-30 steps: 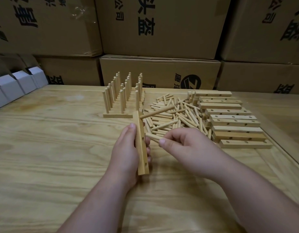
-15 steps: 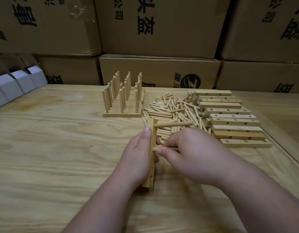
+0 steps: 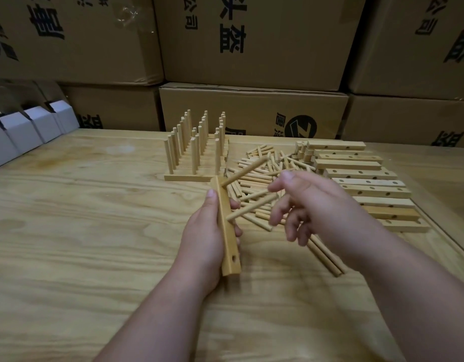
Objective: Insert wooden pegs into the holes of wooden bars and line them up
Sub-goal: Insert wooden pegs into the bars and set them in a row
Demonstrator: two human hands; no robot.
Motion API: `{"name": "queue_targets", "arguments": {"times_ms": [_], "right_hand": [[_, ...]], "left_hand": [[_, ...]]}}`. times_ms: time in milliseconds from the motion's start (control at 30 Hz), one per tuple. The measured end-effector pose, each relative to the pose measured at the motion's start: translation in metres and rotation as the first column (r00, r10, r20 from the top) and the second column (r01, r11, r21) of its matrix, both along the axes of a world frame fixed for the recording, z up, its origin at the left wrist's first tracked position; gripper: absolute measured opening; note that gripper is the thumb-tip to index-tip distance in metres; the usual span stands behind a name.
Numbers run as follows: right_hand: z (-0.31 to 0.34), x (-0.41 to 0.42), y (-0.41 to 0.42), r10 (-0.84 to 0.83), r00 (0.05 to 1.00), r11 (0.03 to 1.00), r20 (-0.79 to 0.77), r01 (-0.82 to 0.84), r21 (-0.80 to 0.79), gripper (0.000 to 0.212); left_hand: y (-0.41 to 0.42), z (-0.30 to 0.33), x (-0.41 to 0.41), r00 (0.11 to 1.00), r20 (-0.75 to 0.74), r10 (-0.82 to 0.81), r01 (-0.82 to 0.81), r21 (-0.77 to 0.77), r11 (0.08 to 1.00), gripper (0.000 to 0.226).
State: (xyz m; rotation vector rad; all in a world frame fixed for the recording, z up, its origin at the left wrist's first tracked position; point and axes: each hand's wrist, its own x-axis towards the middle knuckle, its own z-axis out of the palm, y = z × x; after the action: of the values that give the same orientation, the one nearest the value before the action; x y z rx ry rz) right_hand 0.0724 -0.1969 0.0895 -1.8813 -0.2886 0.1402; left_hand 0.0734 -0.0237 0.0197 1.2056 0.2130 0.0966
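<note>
My left hand (image 3: 202, 239) grips a wooden bar (image 3: 227, 239) on its edge, lengthways away from me, just above the table. Two pegs stick out of the bar to the right: one near its far end (image 3: 245, 171) and one at its middle (image 3: 251, 207). A hole near the bar's near end holds no peg. My right hand (image 3: 314, 205) hovers just right of the middle peg, fingers loosely spread, holding nothing. Behind it lies the pile of loose pegs (image 3: 262, 163). Finished bars with upright pegs (image 3: 194, 155) stand in a row beyond the held bar.
Several bars with bare holes (image 3: 361, 173) lie stacked at the right. Two long pegs (image 3: 326, 258) lie on the table under my right wrist. White cartons (image 3: 22, 131) sit at the far left, and brown cardboard boxes (image 3: 251, 111) wall off the back.
My right hand pushed the second peg into the bar's middle hole and let go, drawing back to the right with its fingers spread. The left hand kept its hold on the bar.
</note>
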Motion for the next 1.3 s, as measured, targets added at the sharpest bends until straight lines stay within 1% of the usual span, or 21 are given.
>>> {"name": "queue_targets", "arguments": {"times_ms": [33,67,100,133,167,200,233,267,300,400,500,567,667,733,800,867,900,967,1067,1200,1300], "right_hand": [[0.002,0.002,-0.005,-0.051,0.999,0.998,0.017,0.052,-0.044,0.033],[0.003,0.005,-0.010,-0.109,0.993,0.984,0.045,0.114,-0.137,0.028],[0.003,0.008,-0.017,-0.151,0.986,0.949,0.075,0.166,-0.270,0.027],[0.003,0.011,-0.025,-0.162,0.983,0.888,0.089,0.184,-0.422,0.027],[0.003,0.013,-0.032,-0.150,0.986,0.805,0.069,0.162,-0.571,0.027],[0.003,0.015,-0.039,-0.137,0.990,0.711,0.019,0.112,-0.694,0.027],[0.002,0.016,-0.044,-0.133,0.990,0.622,-0.039,0.053,-0.781,0.026],[0.002,0.017,-0.047,-0.137,0.987,0.551,-0.088,0.002,-0.834,0.024],[0.001,0.017,-0.049,-0.144,0.982,0.506,-0.119,-0.030,-0.862,0.022],[-0.002,0.018,-0.048,-0.166,0.979,0.478,-0.121,-0.027,-0.878,0.022],[-0.009,0.019,-0.039,-0.181,0.979,0.437,-0.092,-0.003,-0.899,0.027],[-0.015,0.020,-0.032,-0.171,0.984,0.413,-0.054,0.022,-0.910,0.024],[-0.020,0.019,-0.026,-0.141,0.990,0.420,0.018,0.077,-0.904,0.020],[-0.018,0.018,-0.025,-0.100,0.993,0.456,0.064,0.103,-0.884,0.020],[-0.011,0.014,-0.024,-0.061,0.993,0.573,0.098,0.116,-0.811,0.016],[-0.001,0.008,-0.021,-0.011,0.995,0.695,0.103,0.082,-0.714,0.014],[0.003,0.004,-0.018,0.025,0.996,0.736,0.091,0.043,-0.676,0.013],[0.010,-0.004,-0.012,0.114,0.993,0.779,0.043,-0.062,-0.624,0.010],[0.010,-0.012,-0.002,0.226,0.974,0.791,0.027,-0.167,-0.588,0.005],[0.003,-0.017,0.009,0.277,0.960,0.785,0.038,-0.203,-0.586,0.009],[0.000,-0.020,0.012,0.264,0.963,0.762,0.056,-0.173,-0.624,0.013]], "left_hand": [[0.001,0.001,0.001,1.000,-0.019,0.008,-0.010,-0.093,0.996,0.056],[0.003,0.001,0.003,0.999,-0.031,0.019,-0.024,-0.169,0.985,0.056],[0.005,0.001,0.004,0.999,-0.038,0.031,-0.039,-0.229,0.973,0.055],[0.007,0.000,0.006,0.998,-0.043,0.043,-0.053,-0.272,0.961,0.052],[0.008,0.000,0.007,0.998,-0.047,0.051,-0.063,-0.300,0.952,0.048],[0.009,-0.001,0.007,0.997,-0.047,0.056,-0.068,-0.313,0.947,0.046],[0.009,-0.001,0.008,0.997,-0.044,0.057,-0.068,-0.319,0.945,0.045],[0.009,-0.002,0.008,0.998,-0.040,0.056,-0.066,-0.322,0.944,0.047],[0.008,-0.002,0.008,0.998,-0.033,0.052,-0.060,-0.324,0.944,0.050],[0.008,-0.001,0.008,0.999,-0.020,0.039,-0.043,-0.318,0.947,0.054],[0.008,-0.001,0.008,0.999,-0.019,0.029,-0.034,-0.316,0.948,0.054],[0.008,-0.002,0.007,0.999,-0.021,0.028,-0.033,-0.311,0.950,0.054],[0.008,-0.002,0.008,0.999,-0.023,0.024,-0.030,-0.309,0.950,0.053],[0.007,-0.002,0.008,0.999,-0.025,0.023,-0.029,-0.311,0.950,0.053],[0.007,-0.002,0.008,1.000,-0.022,0.021,-0.026,-0.309,0.951,0.053],[0.006,-0.001,0.008,1.000,-0.016,0.020,-0.024,-0.301,0.953,0.054],[0.005,-0.001,0.007,1.000,-0.014,0.020,-0.023,-0.293,0.956,0.054],[0.004,-0.001,0.006,1.000,-0.014,0.019,-0.023,-0.274,0.961,0.055],[0.003,0.000,0.006,0.999,-0.013,0.031,-0.034,-0.248,0.968,0.054],[0.002,0.000,0.005,0.999,0.007,0.051,-0.049,-0.205,0.978,0.053],[0.001,0.000,0.004,0.999,0.018,0.047,-0.043,-0.184,0.982,0.054]]}}
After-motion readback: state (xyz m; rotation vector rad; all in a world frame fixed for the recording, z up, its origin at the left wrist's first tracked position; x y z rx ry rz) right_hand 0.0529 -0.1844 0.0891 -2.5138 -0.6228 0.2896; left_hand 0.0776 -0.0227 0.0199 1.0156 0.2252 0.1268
